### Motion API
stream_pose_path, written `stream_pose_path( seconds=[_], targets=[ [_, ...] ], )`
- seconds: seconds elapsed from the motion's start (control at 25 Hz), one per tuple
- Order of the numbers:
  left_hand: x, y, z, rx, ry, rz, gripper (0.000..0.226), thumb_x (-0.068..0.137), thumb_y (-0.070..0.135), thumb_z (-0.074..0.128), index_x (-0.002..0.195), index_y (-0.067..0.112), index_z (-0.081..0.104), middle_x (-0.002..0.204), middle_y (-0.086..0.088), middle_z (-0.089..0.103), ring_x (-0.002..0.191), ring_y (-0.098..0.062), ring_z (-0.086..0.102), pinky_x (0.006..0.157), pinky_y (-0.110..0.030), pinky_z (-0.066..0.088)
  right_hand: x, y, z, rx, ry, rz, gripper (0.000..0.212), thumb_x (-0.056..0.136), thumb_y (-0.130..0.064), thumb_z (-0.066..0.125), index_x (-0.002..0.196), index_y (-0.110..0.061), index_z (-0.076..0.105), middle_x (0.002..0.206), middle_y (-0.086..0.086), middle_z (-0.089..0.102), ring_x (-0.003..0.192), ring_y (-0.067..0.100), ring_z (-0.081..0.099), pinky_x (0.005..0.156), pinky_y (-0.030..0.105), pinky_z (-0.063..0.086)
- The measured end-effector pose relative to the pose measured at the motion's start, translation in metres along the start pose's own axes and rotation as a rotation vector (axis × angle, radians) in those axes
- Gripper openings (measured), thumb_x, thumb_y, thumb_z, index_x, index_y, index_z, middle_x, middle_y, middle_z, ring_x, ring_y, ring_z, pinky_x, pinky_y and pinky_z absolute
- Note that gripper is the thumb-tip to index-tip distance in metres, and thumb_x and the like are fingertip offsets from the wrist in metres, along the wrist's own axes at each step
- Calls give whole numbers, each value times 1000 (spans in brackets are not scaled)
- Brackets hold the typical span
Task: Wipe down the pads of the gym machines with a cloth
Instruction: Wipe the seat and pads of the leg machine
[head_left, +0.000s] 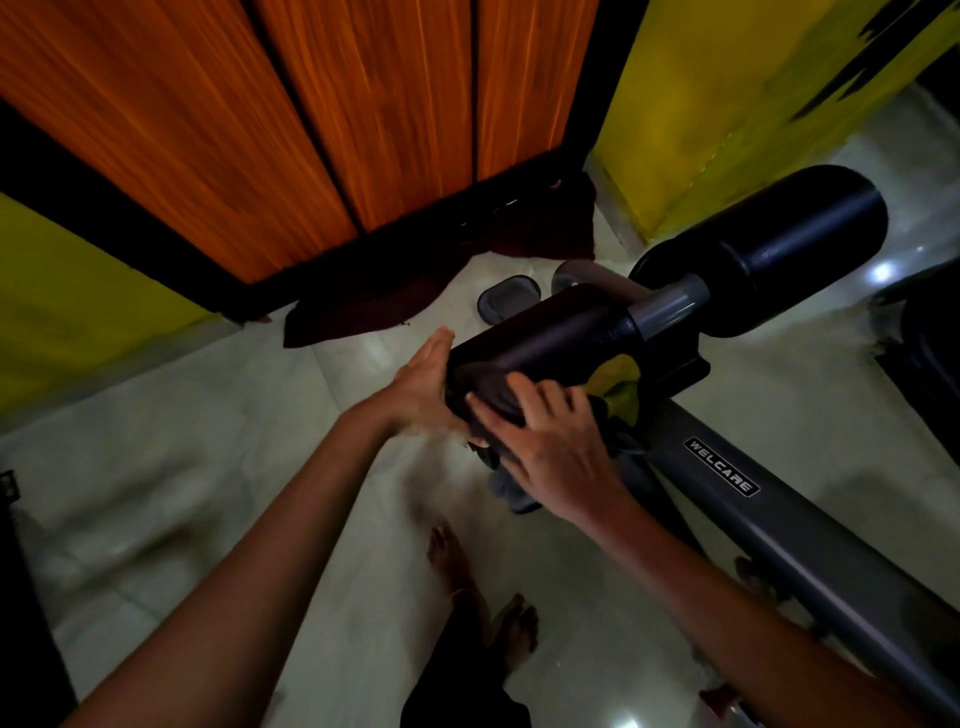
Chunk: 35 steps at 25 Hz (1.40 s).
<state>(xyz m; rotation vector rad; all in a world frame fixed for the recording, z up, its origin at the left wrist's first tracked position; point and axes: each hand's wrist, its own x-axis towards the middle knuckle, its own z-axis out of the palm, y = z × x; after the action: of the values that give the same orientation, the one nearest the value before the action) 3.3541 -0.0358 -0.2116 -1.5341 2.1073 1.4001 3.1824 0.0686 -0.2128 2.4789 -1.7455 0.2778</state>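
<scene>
A black roller pad (550, 338) sticks out toward me from the gym machine's grey axle. A second, larger roller pad (769, 249) sits on the far side of that axle. My left hand (423, 379) lies flat and straight-fingered against the near pad's left side. My right hand (550, 447) is spread over the pad's rounded end and presses a cloth (618, 387) against it. The cloth shows yellow-green to the right of the hand, and a grey part hangs below my palm. Most of the cloth is hidden under the hand.
The machine's grey beam (727, 467), marked WELCARE, runs down to the right. Orange wooden door panels (363, 104) and yellow walls (727, 104) stand ahead. A dark red cloth (374, 296) and grey slippers (506, 301) lie on the tiled floor. My bare feet (514, 629) are below.
</scene>
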Motion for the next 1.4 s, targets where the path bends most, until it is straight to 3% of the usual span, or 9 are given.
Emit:
stream_pose_path(
  seconds=[0.12,0.28,0.4,0.6,0.8,1.0,1.2,1.32,1.4],
  targets=[
    [4,-2,1,-168,-46,-7,134,53,25,92,150,19,-1,155,-1,10,142,-21,18,113,-34,30,4,24,-3,15,-92,-230,70,72,-36,68,137,-28,45,125,15,51,97,31,52,78,42,44],
    [-4,4,12,-119,72,55,121,45,29,93,141,24,19,138,2,29,129,-21,36,106,-41,41,10,85,-9,43,-27,325,64,74,-28,70,135,-25,51,119,22,52,99,40,53,78,45,43],
    [-11,5,27,-56,200,81,130,42,37,93,145,20,14,145,1,23,134,-22,29,109,-45,34,19,76,-10,63,-12,545,56,79,-29,66,133,-22,53,115,24,51,99,41,51,79,46,42],
    [-26,18,61,229,428,80,128,62,44,82,150,8,-4,157,-8,0,145,-24,0,114,-46,17,9,55,-10,8,-101,127,68,70,-33,74,134,-25,51,114,20,53,92,37,54,72,40,44],
    [-28,16,77,179,491,108,124,62,38,84,150,8,2,158,-9,2,146,-25,0,117,-47,15,20,59,-10,40,-10,574,58,78,-34,64,134,-24,52,117,24,51,98,39,51,79,44,42],
    [-27,-7,69,88,484,239,122,60,51,77,149,5,7,157,-14,11,145,-22,7,118,-40,15,10,20,-12,-18,-109,-26,71,68,-37,75,134,-28,50,116,17,56,91,31,54,73,37,42],
    [-23,-5,34,-40,369,129,141,51,65,77,150,13,-8,158,-2,-12,145,-15,-7,119,-40,5,16,37,-15,-41,-84,312,72,68,-37,77,134,-28,51,116,18,54,93,32,54,75,37,43],
    [-9,-1,17,158,220,-43,147,49,71,75,148,12,-18,155,-4,-26,143,-16,-20,116,-46,-14,13,11,-14,24,-108,13,70,69,-37,76,134,-28,51,119,17,54,93,32,55,75,39,44],
    [-2,0,11,208,95,-109,142,49,71,75,150,15,-9,158,-6,-12,145,-19,-15,112,-46,-19,14,29,-18,52,-158,-197,69,71,-35,73,135,-28,50,121,18,54,95,33,55,76,42,45]
  ],
)
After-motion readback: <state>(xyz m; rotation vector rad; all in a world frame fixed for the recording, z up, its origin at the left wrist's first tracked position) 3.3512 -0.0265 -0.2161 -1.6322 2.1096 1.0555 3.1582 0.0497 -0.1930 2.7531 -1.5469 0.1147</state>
